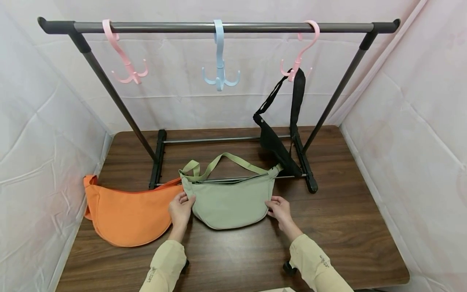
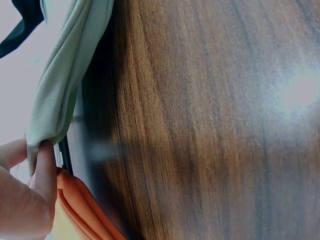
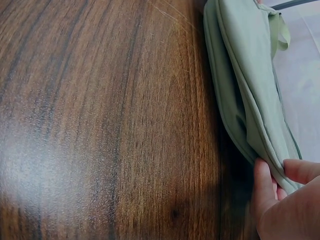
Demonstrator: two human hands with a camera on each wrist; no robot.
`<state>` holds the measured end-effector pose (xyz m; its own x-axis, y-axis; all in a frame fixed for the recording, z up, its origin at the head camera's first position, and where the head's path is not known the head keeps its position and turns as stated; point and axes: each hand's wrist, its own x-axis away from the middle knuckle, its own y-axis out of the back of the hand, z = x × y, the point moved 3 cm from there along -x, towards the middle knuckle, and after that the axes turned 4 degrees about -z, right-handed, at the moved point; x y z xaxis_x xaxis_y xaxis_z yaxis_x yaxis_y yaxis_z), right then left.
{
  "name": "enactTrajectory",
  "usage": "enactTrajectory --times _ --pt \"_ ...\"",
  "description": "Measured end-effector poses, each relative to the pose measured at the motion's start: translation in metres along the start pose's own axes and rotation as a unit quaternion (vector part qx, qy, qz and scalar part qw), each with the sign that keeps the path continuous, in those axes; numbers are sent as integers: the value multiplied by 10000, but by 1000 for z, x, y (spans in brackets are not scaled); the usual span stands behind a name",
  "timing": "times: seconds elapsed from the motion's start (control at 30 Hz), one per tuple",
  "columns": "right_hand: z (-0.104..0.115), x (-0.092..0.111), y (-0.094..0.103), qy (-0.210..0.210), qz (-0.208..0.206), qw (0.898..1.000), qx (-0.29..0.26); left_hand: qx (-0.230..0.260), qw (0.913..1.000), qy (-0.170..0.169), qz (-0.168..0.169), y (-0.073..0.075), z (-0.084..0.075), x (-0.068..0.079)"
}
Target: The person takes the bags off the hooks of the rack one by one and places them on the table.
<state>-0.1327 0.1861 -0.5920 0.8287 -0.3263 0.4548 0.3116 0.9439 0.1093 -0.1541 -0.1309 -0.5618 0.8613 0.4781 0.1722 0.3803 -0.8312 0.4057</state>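
Observation:
A sage-green crossbody bag (image 1: 230, 202) is held between both hands at the middle of the table, its strap (image 1: 240, 162) looped behind it over the rack's lower bar. My left hand (image 1: 181, 209) pinches the bag's left edge; the left wrist view shows thumb and fingers on the cloth. At the opposite edge, my right hand (image 1: 280, 211) pinches the side seam, as the right wrist view confirms. An orange bag (image 1: 131, 215) lies left of my left hand. From the right pink hook (image 1: 297, 61) hangs a black bag (image 1: 275, 146) by its strap.
A dark metal rack (image 1: 164, 27) stands on the brown wooden table (image 1: 346, 227). Its top bar carries a left pink hook (image 1: 127, 65) and a blue hook (image 1: 220, 61), neither bearing a bag. White cloth walls (image 1: 412, 121) surround the table.

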Motion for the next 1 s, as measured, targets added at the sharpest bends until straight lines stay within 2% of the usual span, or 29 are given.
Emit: enactTrajectory --times 0.43,0.53,0.6,0.73,0.87,0.93,1.0 --pt "-2 -1 2 -22 -15 10000 -43 -166 9998 -120 -20 5 -4 2" --pt "0 -2 6 24 5 10000 -12 -375 9985 -383 -130 11 -10 2" --pt "5 -3 12 -2 34 10000 75 -582 9949 -778 -278 15 -17 1" --pt "24 -2 28 141 139 9995 252 -1022 9762 -1810 -621 23 -44 -4" --pt "37 -6 46 327 127 9984 448 -1147 9474 -2896 -738 26 -87 -8" --pt "42 -9 54 423 64 9975 554 -1139 9251 -3555 -693 26 -115 -8" --pt "46 -10 62 499 11 9967 641 -1118 8948 -4279 -616 24 -145 -7"
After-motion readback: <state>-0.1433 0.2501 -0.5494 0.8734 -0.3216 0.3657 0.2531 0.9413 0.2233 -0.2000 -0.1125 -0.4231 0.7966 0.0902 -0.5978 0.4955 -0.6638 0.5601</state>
